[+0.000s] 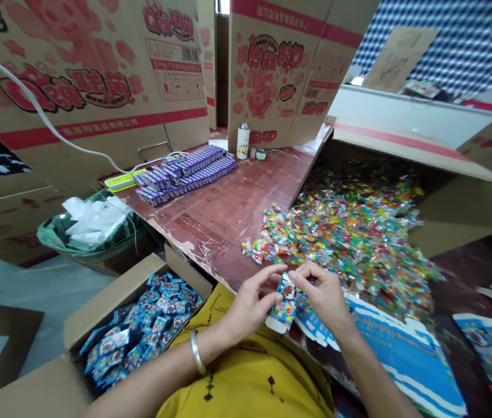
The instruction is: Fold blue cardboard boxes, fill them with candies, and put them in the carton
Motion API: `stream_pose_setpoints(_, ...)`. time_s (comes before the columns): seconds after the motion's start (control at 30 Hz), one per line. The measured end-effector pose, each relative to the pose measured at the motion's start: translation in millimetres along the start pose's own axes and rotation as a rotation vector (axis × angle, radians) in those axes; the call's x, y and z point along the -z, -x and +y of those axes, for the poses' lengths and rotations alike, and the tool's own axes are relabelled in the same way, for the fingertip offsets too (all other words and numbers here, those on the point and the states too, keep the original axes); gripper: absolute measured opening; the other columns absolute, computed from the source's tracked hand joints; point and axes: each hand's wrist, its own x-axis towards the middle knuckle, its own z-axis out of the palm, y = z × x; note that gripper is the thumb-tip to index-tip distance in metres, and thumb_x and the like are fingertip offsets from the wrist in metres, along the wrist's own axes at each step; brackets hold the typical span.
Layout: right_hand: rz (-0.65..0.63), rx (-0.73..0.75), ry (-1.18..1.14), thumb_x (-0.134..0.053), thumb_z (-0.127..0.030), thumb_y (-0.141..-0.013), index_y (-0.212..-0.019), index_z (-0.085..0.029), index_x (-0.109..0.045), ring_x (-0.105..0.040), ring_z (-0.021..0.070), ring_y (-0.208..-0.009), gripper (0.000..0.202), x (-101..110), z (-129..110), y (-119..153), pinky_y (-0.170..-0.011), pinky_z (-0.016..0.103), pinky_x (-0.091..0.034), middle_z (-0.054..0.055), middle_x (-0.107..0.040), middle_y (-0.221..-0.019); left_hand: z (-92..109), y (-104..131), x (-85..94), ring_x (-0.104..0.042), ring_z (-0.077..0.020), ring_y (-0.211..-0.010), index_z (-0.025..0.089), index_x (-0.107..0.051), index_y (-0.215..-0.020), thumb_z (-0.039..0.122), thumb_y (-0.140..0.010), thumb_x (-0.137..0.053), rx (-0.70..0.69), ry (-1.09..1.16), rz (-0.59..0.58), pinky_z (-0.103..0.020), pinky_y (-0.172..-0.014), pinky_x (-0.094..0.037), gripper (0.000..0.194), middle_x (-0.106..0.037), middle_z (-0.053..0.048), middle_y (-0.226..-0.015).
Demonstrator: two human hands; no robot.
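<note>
A small blue candy box (284,307) with a colourful print is held between both hands, just above my lap at the table's front edge. My left hand (254,299) grips its left side between thumb and fingers. At the box's top end, my right hand (322,293) pinches with thumb and forefinger. Beyond the hands lies a heap of wrapped colourful candies (350,232), spilling from a tipped carton (424,152). Flat blue box blanks (402,354) lie stacked under and right of my right forearm.
An open carton (106,307) of blue candy boxes (141,331) stands at lower left. Rows of purple boxes (189,174), a white bottle (243,141) and a yellow-green case (126,180) sit farther back. Large printed cartons (97,75) border the red table (246,197). A lined bin (89,232) stands left.
</note>
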Motion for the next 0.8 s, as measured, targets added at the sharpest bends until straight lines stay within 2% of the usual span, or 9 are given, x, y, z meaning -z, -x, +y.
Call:
stream_pose_setpoints(0.07, 0.010, 0.147, 0.101, -0.060, -0.031, -0.089, -0.069, -0.019, -0.061, -0.057, 0.0175, -0.075, 0.024, -2, -4, 7, -0.071, 0.030, -0.044, 0.003, -0.060, -0.077, -1, 1, 1.4, -0.059, -0.0168, -0.094, 0.022, -0.057, -0.124, 0.012, -0.082, -0.058, 0.012, 0.019, -0.005, -0.028, -0.081, -0.048, 0.042, -0.061, -0.006, -0.113)
stream_pose_setpoints(0.13, -0.050, 0.254, 0.175, -0.058, -0.028, -0.091, -0.081, -0.021, -0.064, -0.059, 0.0196, -0.086, 0.014, -1, -7, 13, -0.077, 0.032, -0.045, 0.005, -0.062, -0.089, -4, 2, 2.7, -0.060, -0.0159, -0.089, 0.018, -0.061, -0.115, 0.013, -0.082, -0.059, 0.026, 0.052, -0.001, -0.028, -0.080, -0.048, 0.033, -0.063, -0.006, -0.108)
stream_pose_setpoints(0.23, -0.184, 0.294, 0.261, -0.057, -0.029, -0.092, -0.098, -0.024, -0.066, -0.059, 0.0214, -0.096, 0.012, 7, -1, 12, -0.082, 0.034, -0.047, 0.006, -0.063, -0.101, -7, 1, 6.4, -0.059, -0.0126, -0.080, 0.016, -0.061, -0.106, 0.016, -0.080, -0.064, 0.056, 0.102, 0.024, -0.024, -0.074, -0.047, 0.026, -0.063, -0.003, -0.096)
stream_pose_setpoints(0.3, -0.151, 0.244, 0.345, -0.054, -0.031, -0.093, -0.105, -0.025, -0.064, -0.060, 0.0214, -0.095, 0.016, 15, 11, 2, -0.079, 0.033, -0.049, 0.006, -0.063, -0.105, -10, -1, 11.9, -0.058, -0.0103, -0.074, 0.016, -0.058, -0.097, 0.018, -0.076, -0.069, 0.089, 0.119, 0.068, -0.021, -0.069, -0.047, 0.025, -0.061, 0.000, -0.087)
stream_pose_setpoints(0.4, 0.005, 0.228, 0.611, -0.056, -0.028, -0.091, -0.105, -0.023, -0.062, -0.061, 0.0220, -0.088, 0.015, 22, 34, -25, -0.075, 0.034, -0.051, 0.006, -0.063, -0.101, -18, -7, 25.1, -0.056, -0.0090, -0.065, 0.016, -0.048, -0.082, 0.025, -0.071, -0.075, 0.143, 0.092, 0.134, -0.020, -0.060, -0.047, 0.031, -0.058, 0.002, -0.075)
stream_pose_setpoints(0.53, -0.014, 0.377, 0.916, -0.060, -0.016, -0.086, -0.102, -0.023, -0.063, -0.055, 0.0275, -0.097, 0.018, 12, 56, -57, -0.079, 0.038, -0.048, 0.008, -0.062, -0.099, -29, -8, 42.1, -0.058, -0.0120, -0.058, 0.018, -0.045, -0.094, 0.034, -0.070, -0.076, 0.307, 0.145, 0.198, -0.025, -0.049, -0.051, 0.042, -0.057, 0.002, -0.076)
stream_pose_setpoints(0.63, -0.034, 0.411, 0.916, -0.061, -0.017, -0.085, -0.102, -0.024, -0.064, -0.053, 0.0295, -0.100, 0.019, -1, 59, -69, -0.074, 0.037, -0.047, 0.010, -0.062, -0.101, -31, -4, 48.7, -0.064, -0.0152, -0.067, 0.018, -0.047, -0.111, 0.028, -0.068, -0.076, 0.394, 0.254, 0.212, -0.033, -0.059, -0.057, 0.053, -0.060, -0.003, -0.089)
stream_pose_setpoints(0.73, -0.046, 0.426, 0.865, -0.057, -0.020, -0.088, -0.091, -0.024, -0.067, -0.054, 0.0278, -0.098, 0.011, -5, 58, -76, -0.078, 0.037, -0.046, 0.009, -0.063, -0.100, -30, -2, 51.9, -0.064, -0.0147, -0.073, 0.014, -0.054, -0.111, 0.022, -0.070, -0.072, 0.405, 0.324, 0.134, -0.034, -0.070, -0.057, 0.045, -0.062, -0.006, -0.096)
stream_pose_setpoints(0.8, -0.028, 0.424, 0.833, -0.054, -0.022, -0.091, -0.088, -0.024, -0.067, -0.055, 0.0266, -0.098, 0.014, -1, 56, -78, -0.082, 0.038, -0.045, 0.009, -0.064, -0.100, -29, -3, 53.7, -0.063, -0.0137, -0.072, 0.012, -0.058, -0.103, 0.022, -0.072, -0.070, 0.392, 0.321, 0.116, -0.031, -0.070, -0.056, 0.035, -0.062, -0.006, -0.090)
